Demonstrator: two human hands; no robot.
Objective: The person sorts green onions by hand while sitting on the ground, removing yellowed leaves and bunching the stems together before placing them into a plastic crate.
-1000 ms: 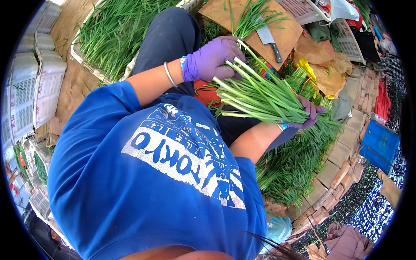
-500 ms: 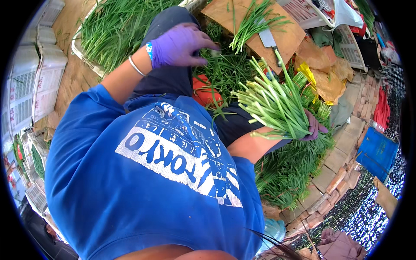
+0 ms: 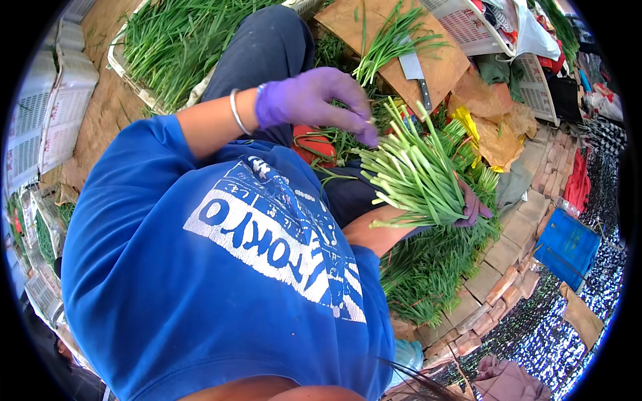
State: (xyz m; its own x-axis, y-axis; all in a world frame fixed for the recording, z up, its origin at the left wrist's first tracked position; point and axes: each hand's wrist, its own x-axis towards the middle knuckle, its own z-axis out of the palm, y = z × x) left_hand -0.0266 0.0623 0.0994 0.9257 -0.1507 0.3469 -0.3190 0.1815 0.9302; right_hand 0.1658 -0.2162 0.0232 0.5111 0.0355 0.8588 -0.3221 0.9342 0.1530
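Observation:
My right hand [image 3: 473,204], in a dark purple glove, is closed round a bunch of green chives [image 3: 418,170]. Their pale cut ends fan out toward the upper left, and the leaves pass behind the hand. My left hand [image 3: 321,100], in a bright purple glove, is just left of those pale ends. Its thumb and fingers curl together in a pinch; a tiny pale bit shows at the tips, too small to name. Loose chives [image 3: 344,113] lie beneath it, between my legs. Below my right forearm spreads a large heap of chives [image 3: 428,274].
A wooden board [image 3: 441,50] ahead bears a knife [image 3: 416,75] and more chives. A white crate [image 3: 120,70] full of greens stands at the far left. Brown paper [image 3: 491,107] and yellow plastic lie right of the board. Bricks [image 3: 515,234] edge the right side, near a blue bag [image 3: 567,246].
My left hand has moved right and down, from above my knee to the pale ends of the bunch, and its fingers have closed. The right hand still holds the chives, slightly lower.

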